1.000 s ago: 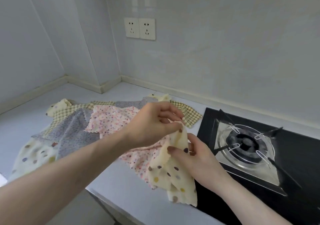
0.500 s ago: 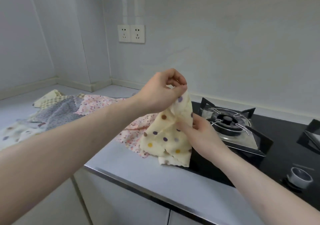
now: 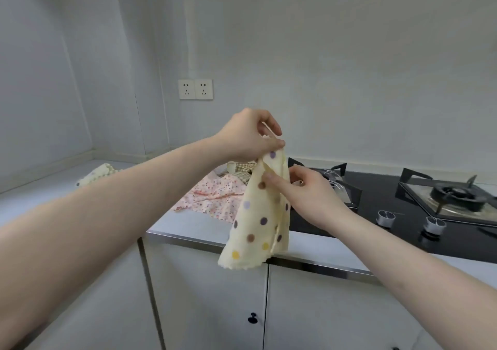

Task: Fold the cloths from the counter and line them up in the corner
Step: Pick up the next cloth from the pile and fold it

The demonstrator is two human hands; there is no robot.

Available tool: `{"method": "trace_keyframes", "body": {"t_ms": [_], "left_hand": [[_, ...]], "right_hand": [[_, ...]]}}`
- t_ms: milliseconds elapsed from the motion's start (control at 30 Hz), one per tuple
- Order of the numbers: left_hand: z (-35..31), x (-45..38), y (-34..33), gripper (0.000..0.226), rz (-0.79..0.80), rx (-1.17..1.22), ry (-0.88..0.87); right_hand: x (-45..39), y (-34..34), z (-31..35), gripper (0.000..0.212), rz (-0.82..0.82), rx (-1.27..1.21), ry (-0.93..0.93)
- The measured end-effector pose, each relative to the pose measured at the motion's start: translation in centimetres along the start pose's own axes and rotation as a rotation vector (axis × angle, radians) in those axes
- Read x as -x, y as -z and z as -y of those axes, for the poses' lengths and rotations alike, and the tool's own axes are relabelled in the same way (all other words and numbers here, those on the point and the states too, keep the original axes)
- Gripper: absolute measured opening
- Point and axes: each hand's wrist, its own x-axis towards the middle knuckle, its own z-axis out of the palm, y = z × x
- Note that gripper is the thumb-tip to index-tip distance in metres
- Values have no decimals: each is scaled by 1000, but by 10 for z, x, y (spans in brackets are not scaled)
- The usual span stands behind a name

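Observation:
A cream cloth with coloured dots (image 3: 255, 223) hangs in the air in front of the counter edge. My left hand (image 3: 250, 135) pinches its top corner. My right hand (image 3: 301, 191) pinches its edge a little lower, thumb on the front of the fabric. On the counter (image 3: 188, 223) behind lie a pink flowered cloth (image 3: 212, 197), a checked cloth (image 3: 243, 168) and another cream cloth (image 3: 99, 173) at the left, partly hidden by my left forearm.
A black gas hob (image 3: 398, 215) with two burners and two knobs fills the counter to the right. White cabinet doors (image 3: 322, 309) stand below the counter edge. A double wall socket (image 3: 195, 89) sits on the back wall near the corner.
Both hands have lifted the dotted cloth off the counter, so it now hangs free in front of the edge. The view has tilted up and back.

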Motion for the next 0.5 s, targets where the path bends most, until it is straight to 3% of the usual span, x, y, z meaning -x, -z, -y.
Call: {"method": "trace_keyframes", "body": {"t_ms": [133,500], "left_hand": [[-7,16,16,23,48,92,35],[-13,32,28,26,154,209,27]], "right_hand": [[11,10,2,16,-57,123,22],[27,27,4,9,-18,111,83]]}}
